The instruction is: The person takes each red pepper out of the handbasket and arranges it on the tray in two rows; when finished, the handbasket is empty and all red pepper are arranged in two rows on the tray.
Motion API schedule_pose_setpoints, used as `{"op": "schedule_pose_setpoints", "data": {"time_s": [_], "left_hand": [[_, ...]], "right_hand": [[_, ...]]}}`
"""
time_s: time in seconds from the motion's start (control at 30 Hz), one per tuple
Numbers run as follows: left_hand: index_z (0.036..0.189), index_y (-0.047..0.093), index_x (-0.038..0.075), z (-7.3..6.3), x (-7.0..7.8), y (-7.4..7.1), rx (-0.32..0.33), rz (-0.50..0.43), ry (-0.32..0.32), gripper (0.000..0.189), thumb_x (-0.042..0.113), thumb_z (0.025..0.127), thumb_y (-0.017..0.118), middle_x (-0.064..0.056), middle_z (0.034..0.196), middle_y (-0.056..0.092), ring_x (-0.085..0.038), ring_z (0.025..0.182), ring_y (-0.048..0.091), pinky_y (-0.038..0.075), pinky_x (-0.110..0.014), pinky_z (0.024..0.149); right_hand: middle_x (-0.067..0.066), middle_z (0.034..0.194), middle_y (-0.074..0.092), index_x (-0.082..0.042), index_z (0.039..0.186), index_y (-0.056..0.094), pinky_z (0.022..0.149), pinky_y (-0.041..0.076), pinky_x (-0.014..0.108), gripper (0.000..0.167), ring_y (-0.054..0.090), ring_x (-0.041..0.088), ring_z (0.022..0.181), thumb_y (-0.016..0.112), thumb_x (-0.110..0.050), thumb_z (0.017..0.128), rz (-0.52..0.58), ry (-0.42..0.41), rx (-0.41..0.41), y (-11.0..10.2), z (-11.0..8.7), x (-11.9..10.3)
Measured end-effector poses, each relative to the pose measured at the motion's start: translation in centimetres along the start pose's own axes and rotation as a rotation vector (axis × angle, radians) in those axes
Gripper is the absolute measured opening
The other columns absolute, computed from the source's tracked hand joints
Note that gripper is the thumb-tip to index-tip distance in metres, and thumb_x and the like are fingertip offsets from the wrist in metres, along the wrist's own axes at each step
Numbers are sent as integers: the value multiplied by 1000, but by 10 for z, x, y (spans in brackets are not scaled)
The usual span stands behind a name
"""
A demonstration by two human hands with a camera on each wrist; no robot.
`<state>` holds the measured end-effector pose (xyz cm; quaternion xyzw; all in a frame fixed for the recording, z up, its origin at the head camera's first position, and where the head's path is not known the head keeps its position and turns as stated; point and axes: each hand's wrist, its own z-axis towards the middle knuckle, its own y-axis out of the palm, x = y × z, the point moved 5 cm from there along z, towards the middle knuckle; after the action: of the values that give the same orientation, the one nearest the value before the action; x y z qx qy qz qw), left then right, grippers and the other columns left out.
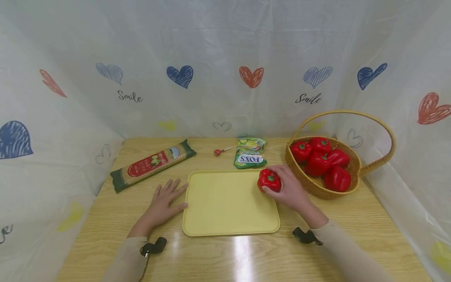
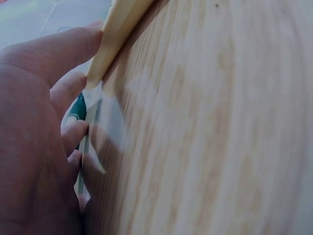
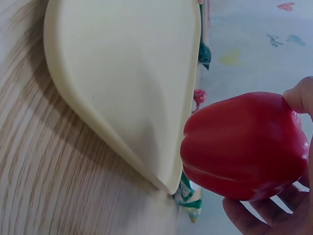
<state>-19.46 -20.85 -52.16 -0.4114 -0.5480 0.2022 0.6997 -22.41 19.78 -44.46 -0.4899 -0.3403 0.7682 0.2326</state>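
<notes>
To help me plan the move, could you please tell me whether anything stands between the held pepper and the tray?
Nothing visible does: the right hand holds the pepper near the far right corner of the tray, whose visible surface is bare; the left hand is at its left edge.

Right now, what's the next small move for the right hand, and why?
Probably lower the glossy red bell pepper onto the shallow yellow rectangular tray: the right hand holds it raised near the tray's far right corner, and the left hand touches the tray's left edge, which may help steady it.
</notes>
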Motion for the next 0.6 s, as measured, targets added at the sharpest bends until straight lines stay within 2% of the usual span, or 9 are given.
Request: {"op": "schedule_pose_setpoints", "data": {"time_s": [0.23, 0.6], "left_hand": [[156, 43, 17, 0, -1, 1, -5, 2, -5, 70, 43, 96, 68, -19, 166, 24, -45, 154, 9, -7, -64, 120], [157, 42, 19, 0, -2, 1, -6, 5, -8, 70, 44, 97, 67, -19, 166, 23, -44, 154, 8, -7, -64, 120]], "right_hand": [[14, 127, 62, -8, 131, 64, 90, 57, 55, 59, 57, 34, 117, 84, -31, 81, -20, -32, -8, 13, 6, -8], [12, 127, 61, -7, 131, 62, 92, 57, 50, 58, 58, 30, 116, 83, -30, 82, 28, -43, -33, 28, 12, -15]]}}
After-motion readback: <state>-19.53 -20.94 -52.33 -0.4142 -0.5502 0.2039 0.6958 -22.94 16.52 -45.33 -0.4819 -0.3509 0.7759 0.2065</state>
